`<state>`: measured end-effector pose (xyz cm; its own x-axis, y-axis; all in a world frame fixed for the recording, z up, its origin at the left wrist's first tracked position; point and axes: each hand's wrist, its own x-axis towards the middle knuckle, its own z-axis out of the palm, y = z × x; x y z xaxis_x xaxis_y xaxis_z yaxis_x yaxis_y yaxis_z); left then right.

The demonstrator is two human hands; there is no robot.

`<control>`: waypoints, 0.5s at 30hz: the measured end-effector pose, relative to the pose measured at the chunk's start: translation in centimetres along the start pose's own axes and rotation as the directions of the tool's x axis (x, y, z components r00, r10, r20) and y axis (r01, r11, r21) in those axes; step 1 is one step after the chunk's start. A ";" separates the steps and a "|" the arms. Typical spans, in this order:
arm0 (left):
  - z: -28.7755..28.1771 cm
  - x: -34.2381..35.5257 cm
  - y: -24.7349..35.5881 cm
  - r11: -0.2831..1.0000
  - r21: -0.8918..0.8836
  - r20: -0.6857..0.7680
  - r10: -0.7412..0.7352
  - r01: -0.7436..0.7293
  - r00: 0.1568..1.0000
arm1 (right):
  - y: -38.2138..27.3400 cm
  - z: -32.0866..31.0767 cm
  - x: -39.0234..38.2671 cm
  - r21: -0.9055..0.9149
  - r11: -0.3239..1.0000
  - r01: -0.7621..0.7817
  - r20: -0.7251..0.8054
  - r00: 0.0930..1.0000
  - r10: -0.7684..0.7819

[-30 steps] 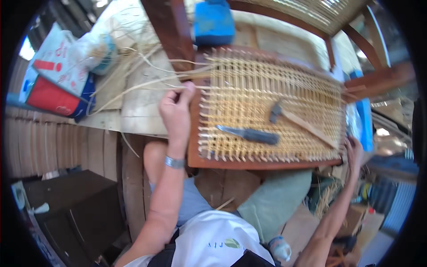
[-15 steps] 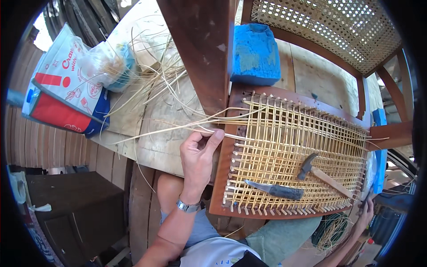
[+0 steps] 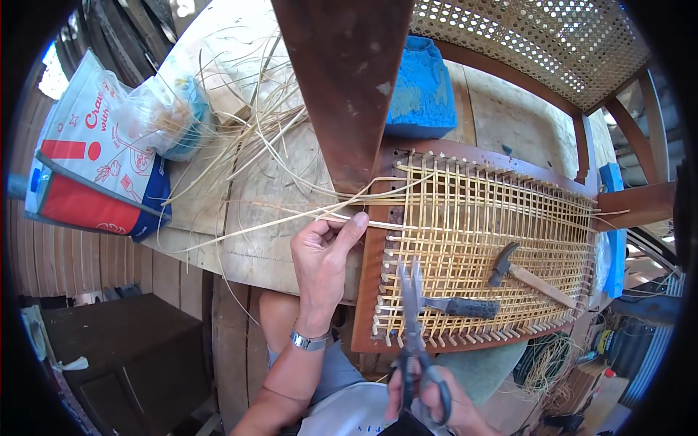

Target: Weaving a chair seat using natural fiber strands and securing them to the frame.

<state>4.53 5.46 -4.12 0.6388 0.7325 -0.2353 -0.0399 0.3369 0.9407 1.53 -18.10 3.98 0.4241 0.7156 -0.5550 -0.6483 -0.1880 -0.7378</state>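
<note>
My left hand (image 3: 320, 258) pinches a pale cane strand (image 3: 382, 224) between thumb and fingers, just off the left rail of the wooden chair frame (image 3: 366, 305). That strand runs into the half-woven cane seat (image 3: 443, 247), whose edge holes are filled with several short pegs. Low in front of the seat, my right hand (image 3: 454, 401) grips a pair of scissors (image 3: 411, 341) by the handles. Their blades point up, slightly apart, over the seat's near left part. Behind them a dark-handled knife (image 3: 469, 308) lies on the weave, partly hidden by the blades. A hammer (image 3: 542, 285) rests to its right.
A wooden chair leg (image 3: 342, 87) rises beside the seat's far left corner. Blue blocks (image 3: 422, 94) stand behind it. Loose cane strands (image 3: 254, 142) spread over the worktable (image 3: 269, 247), next to a printed bag (image 3: 94, 160). A finished cane panel (image 3: 538, 43) is at the far right.
My right hand has come in from the far right edge to the front of the seat, bringing scissors. My left hand keeps its pinch on the strand. The view has shifted slightly.
</note>
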 end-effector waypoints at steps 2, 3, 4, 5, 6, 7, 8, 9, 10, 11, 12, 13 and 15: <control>-0.1 0.1 0.0 1.000 -0.020 0.007 -0.020 0.020 1.000 | -1.7 1.7 0.7 0.113 0.966 -0.235 0.035 0.972 0.232; 0.0 0.1 0.2 0.999 -0.023 0.013 -0.022 0.022 1.000 | -1.4 1.8 0.7 0.113 0.966 -0.232 0.029 0.973 0.230; 0.2 0.0 0.3 0.999 -0.031 0.015 -0.027 0.027 1.000 | -0.8 1.7 0.8 -0.064 0.983 -0.172 -0.053 0.984 0.169; 0.3 0.1 0.4 0.999 -0.038 0.017 -0.032 0.033 0.999 | -0.4 1.7 0.8 -0.244 0.962 -0.122 -0.122 0.988 0.095; 0.3 0.1 0.4 0.999 -0.040 0.020 -0.035 0.036 0.999 | -0.6 1.9 0.4 -0.243 0.962 -0.124 -0.127 0.987 0.095; 0.3 0.1 0.5 0.999 -0.038 0.017 -0.034 0.035 0.999 | -1.1 2.1 -0.2 -0.192 0.973 -0.127 -0.121 0.987 0.105; 0.3 0.1 0.5 0.999 -0.036 0.015 -0.032 0.033 0.999 | -1.4 2.2 -0.5 -0.140 0.982 -0.130 -0.115 0.987 0.114; 0.3 0.1 0.5 0.999 -0.036 0.017 -0.035 0.035 0.999 | -1.4 2.5 -0.4 -0.138 0.982 -0.130 -0.118 0.986 0.115; 0.3 0.1 0.4 0.999 -0.031 0.008 -0.026 0.026 1.000 | -1.5 2.8 -0.1 -0.235 0.965 -0.115 -0.129 0.988 0.086; 0.3 0.1 0.4 1.000 -0.025 0.000 -0.016 0.016 1.000 | -1.7 3.0 0.2 -0.330 0.939 -0.099 -0.138 0.989 0.056; 0.5 0.0 0.3 1.000 -0.024 0.004 -0.016 0.017 1.000 | -1.5 2.4 0.8 -0.316 0.936 -0.154 -0.079 0.988 0.135; 0.3 -0.1 0.5 1.000 -0.013 -0.014 -0.011 0.010 1.000 | -2.0 2.7 1.3 -0.316 0.937 -0.149 -0.072 0.988 0.133; 0.3 0.0 0.4 1.000 -0.004 -0.026 -0.006 0.006 1.000 | -3.2 3.2 2.3 -0.144 0.938 -0.317 -0.097 0.947 0.305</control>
<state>4.67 5.42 -3.63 0.6186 0.7456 -0.2477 -0.0389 0.3439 0.9382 2.54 -13.70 6.25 0.2652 0.5554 -0.7882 -0.6510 -0.4998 -0.5713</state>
